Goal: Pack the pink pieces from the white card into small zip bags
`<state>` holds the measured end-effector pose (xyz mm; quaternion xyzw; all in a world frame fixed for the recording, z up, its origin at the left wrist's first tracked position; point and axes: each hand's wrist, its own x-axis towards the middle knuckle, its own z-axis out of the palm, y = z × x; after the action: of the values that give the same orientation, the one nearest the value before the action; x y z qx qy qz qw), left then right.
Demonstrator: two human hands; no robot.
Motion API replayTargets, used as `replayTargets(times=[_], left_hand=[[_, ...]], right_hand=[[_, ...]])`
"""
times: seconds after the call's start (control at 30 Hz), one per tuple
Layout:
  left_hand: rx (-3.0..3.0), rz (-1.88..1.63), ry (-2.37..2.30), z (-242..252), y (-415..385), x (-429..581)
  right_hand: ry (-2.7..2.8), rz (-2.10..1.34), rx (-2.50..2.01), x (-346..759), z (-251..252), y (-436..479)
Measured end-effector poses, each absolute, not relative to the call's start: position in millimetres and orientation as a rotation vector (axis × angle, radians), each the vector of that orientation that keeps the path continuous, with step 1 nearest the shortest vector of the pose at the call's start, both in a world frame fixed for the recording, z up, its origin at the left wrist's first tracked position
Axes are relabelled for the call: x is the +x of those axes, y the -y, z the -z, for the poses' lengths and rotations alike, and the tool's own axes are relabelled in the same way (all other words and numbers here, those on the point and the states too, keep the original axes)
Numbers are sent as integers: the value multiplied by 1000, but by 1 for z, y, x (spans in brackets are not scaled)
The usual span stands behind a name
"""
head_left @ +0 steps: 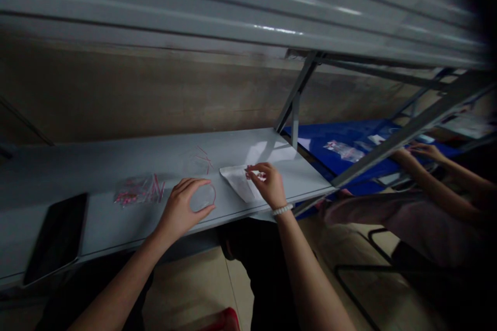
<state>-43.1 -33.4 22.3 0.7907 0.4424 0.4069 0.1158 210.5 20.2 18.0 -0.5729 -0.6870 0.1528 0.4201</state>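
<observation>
My left hand point(185, 204) is curved into a C above the grey table, with a thin bent red strip point(214, 194) spanning from the fingertips to the thumb tip. My right hand point(267, 182), with a pale beaded bracelet on its wrist, is pinched over a sheet of white paper point(237, 180). A small dark red bit shows at its fingertips; its kind is too small to tell. Small red-and-white pieces point(262, 176) lie on the paper, partly behind the right fingers. Several thin red sticks point(203, 157) lie beyond my left hand.
Clear plastic bags point(134, 190) with red pieces and sticks lie left of my left hand. A black tablet point(60, 235) rests near the table's left end. Metal posts point(297, 98) stand at the right. Another person's hands point(425, 151) are over a blue table point(322, 158).
</observation>
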Motion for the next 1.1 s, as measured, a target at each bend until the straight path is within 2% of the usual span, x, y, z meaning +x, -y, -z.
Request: replayTargets(times=[0.1, 0.2, 0.87, 1.1], left_hand=[[2308, -1191, -1278, -21, 34, -38], [2314, -1167, -1268, -20, 33, -36], [2329, -1125, -1254, -19, 34, -35], [2317, -1166, -1249, -18, 34, -36]], right_hand=[[1840, -77, -1705, 237, -7, -42], [1974, -20, -1808, 243, 3, -50], [2162, -117, -1649, 242, 23, -60], [2052, -160, -1582, 242, 12, -54]])
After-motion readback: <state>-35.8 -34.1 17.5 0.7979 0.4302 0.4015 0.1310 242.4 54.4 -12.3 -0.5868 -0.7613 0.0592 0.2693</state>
